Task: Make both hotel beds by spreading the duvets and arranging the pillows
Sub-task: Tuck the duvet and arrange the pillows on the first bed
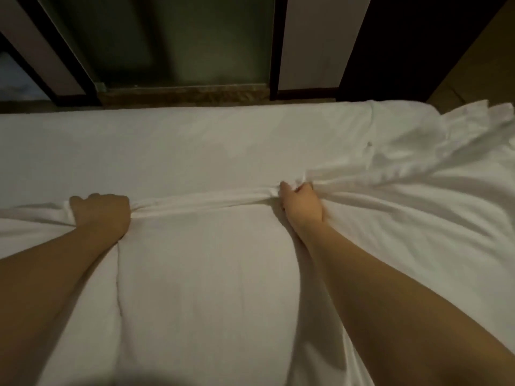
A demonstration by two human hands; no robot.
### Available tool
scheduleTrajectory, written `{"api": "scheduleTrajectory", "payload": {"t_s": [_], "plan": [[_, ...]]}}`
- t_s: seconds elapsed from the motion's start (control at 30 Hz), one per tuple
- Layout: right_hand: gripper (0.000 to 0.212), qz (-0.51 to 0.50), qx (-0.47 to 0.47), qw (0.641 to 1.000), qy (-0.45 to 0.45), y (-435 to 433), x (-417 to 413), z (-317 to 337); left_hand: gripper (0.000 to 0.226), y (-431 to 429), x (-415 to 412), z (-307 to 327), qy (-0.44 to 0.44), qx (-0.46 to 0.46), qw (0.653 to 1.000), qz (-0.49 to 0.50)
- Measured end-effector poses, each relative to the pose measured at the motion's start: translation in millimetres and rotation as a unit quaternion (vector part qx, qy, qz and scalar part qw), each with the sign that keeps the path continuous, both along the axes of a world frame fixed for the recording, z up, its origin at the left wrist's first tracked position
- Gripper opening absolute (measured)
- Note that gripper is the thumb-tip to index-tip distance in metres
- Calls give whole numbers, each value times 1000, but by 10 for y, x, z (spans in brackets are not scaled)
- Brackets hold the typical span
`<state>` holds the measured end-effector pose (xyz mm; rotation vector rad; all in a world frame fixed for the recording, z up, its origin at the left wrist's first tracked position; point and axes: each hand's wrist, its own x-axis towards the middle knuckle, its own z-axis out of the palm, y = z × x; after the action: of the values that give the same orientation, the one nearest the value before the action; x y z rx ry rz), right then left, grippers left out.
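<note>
A white duvet (200, 274) covers the near half of the bed, its edge stretched taut between my two hands. My left hand (100, 213) grips that edge in a fist at the left. My right hand (301, 201) grips the same edge at the centre right, fingers curled into the bunched cloth. Beyond the edge lies the bare white bed sheet (181, 146). The duvet is crumpled in loose folds at the right (434, 151). No pillows are in view.
The far side of the bed (167, 110) runs along a narrow strip of floor. Behind it stand a dark green glass panel (178, 43) with dark frames, a stone sill (184, 93) and a pale wall panel (315, 43).
</note>
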<state>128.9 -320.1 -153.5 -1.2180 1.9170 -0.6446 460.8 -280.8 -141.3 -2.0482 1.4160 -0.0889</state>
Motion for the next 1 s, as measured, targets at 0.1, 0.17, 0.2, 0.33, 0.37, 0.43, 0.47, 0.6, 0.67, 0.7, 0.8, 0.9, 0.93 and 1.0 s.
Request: {"api": "scheduleTrajectory", "payload": {"t_s": [0.1, 0.17, 0.2, 0.33, 0.37, 0.43, 0.47, 0.6, 0.67, 0.7, 0.8, 0.9, 0.93, 1.0], "plan": [[45, 105, -82, 988, 80, -104, 13, -344, 19, -141, 36, -390, 14, -73, 997, -38], [48, 196, -124, 959, 162, -135, 18, -587, 15, -206, 54, -588, 32, -115, 991, -55], [51, 224, -127, 945, 200, -148, 22, -717, 15, -235, 67, -675, 45, -128, 989, -56], [56, 268, -77, 929, 245, -167, 79, -1091, 18, -318, 142, -983, 85, -130, 987, -39], [56, 275, -58, 930, 237, -161, 90, -1133, 18, -332, 159, -1048, 95, -127, 987, -34], [56, 295, -20, 926, 236, -119, 96, -1139, 16, -319, 170, -1146, 115, -132, 984, -36], [57, 307, -2, 918, 251, -74, 90, -1111, 16, -290, 159, -1162, 128, -140, 981, -42], [59, 322, 23, 875, 362, 314, 61, -847, 35, 0, 72, -1047, 167, -173, 966, -94], [59, 311, 41, 860, 403, 505, 47, -611, 47, 108, -27, -846, 166, -163, 968, -91], [60, 302, 52, 855, 417, 603, 38, -466, 51, 163, -107, -719, 171, -162, 968, -84], [58, 269, 67, 861, 427, 913, -36, 46, 58, 345, -506, -273, 236, -178, 953, -72], [58, 246, 51, 858, 449, 1237, -167, 598, 67, 599, -1011, 222, 308, -187, 928, -95], [58, 233, 45, 860, 451, 1344, -212, 785, 69, 692, -1162, 391, 324, -192, 920, -111], [57, 204, 25, 869, 450, 1552, -300, 1134, 69, 873, -1440, 723, 352, -203, 903, -138]]}}
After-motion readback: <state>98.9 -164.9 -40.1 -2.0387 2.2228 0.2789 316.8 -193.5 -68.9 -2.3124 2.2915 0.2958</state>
